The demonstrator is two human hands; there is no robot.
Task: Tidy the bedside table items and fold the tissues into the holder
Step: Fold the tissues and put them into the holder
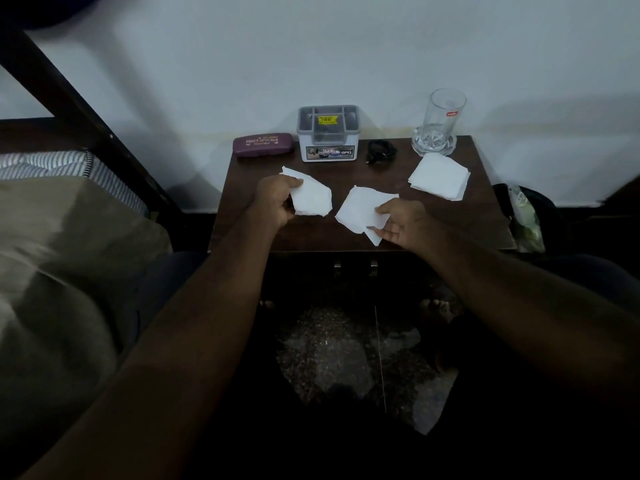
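On the dark wooden bedside table (pixel 460 216), my left hand (pixel 273 202) grips a white tissue (pixel 311 199) by its left side, just above the tabletop. My right hand (pixel 401 225) pinches the lower right corner of a second white tissue (pixel 360 209) near the table's front. A stack of folded tissues (pixel 438 176) lies at the right, apart from both hands. The grey compartmented holder (pixel 328 133) stands at the back middle.
A maroon spectacle case (pixel 263 144) lies at the back left. A coiled black cable (pixel 381 152) sits right of the holder. A glass (pixel 441 119) stands on a clear coaster at the back right. A bed lies to the left, a bag to the right.
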